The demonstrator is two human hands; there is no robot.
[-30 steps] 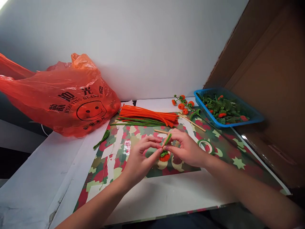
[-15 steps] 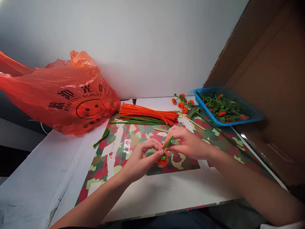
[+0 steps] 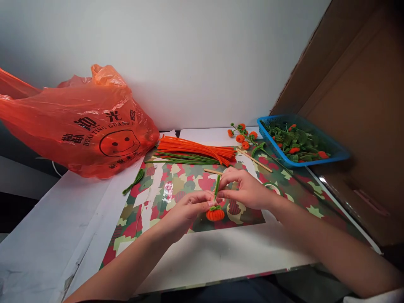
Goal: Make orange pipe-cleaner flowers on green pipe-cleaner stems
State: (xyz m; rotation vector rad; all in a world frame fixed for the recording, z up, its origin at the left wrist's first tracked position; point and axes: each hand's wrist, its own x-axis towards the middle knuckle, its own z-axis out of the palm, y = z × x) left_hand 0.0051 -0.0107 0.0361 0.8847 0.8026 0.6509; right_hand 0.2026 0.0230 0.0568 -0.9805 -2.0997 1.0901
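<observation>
A small orange pipe-cleaner flower (image 3: pixel 215 215) with a green collar hangs head down over the patterned mat. Its green stem (image 3: pixel 217 185) points up, nearly upright. My left hand (image 3: pixel 194 206) is closed, thumb and fingers pinching the stem just above the collar. My right hand (image 3: pixel 241 189) is closed too, its fingertips on the stem a little higher; the exact contact is partly hidden. Beyond my hands lies a bundle of orange pipe cleaners (image 3: pixel 192 147), with green pipe cleaners (image 3: pixel 186 160) along its near side.
A red plastic bag (image 3: pixel 78 126) stands at the left. Near it lies a folded green pipe cleaner (image 3: pixel 134 182). Wooden sticks (image 3: pixel 255 161), a tape roll (image 3: pixel 273 187) and a flower branch (image 3: pixel 244 136) lie behind my right hand. A blue basket (image 3: pixel 315 162) of leafy pieces sits by a cardboard wall (image 3: pixel 356 105).
The green stem has swung from leaning right to nearly upright. The orange head now shows more fully below my left fingers. Both hands stay in about the same place.
</observation>
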